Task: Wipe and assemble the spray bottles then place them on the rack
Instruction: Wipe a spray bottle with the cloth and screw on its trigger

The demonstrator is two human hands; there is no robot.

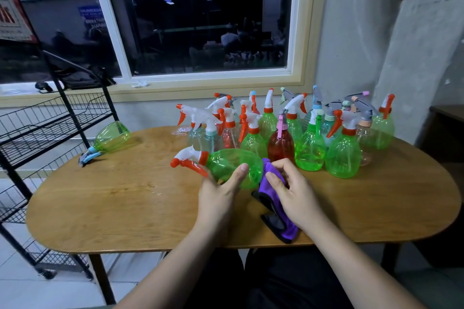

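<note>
A person sat at a brown oval wooden tabletop [125, 195]. The left hand [221, 193] gripped a green plastic spray bottle [231, 163] with a white and orange sprayer top. The bottle was held on its side over the middle of the tabletop. Its sprayer pointed left and its round bottom pointed right. The thumb lay across the bottle's side, and the fingers curled under it.

The right hand [288, 188] held a purple cloth [288, 233] with a dark patch. The fingers pushed the cloth against the bottle's round bottom. The rest of the cloth hung down toward the near edge of the tabletop. The two hands were close together, each one clamped on its own thing.

Behind them, a crowd of spray bottles [341, 153] stood upright at the back right of the tabletop. Most were green, and some were clear. A red plastic bottle with a pink sprayer [280, 144] stood at the front of the crowd, just behind the right hand.

Near the far left edge of the tabletop, another green bottle with a blue sprayer [111, 137] lay on its side. Just beside it, a black wire rack [50, 118] stood on the floor. A big window with a white frame [200, 25] was dark.
</note>
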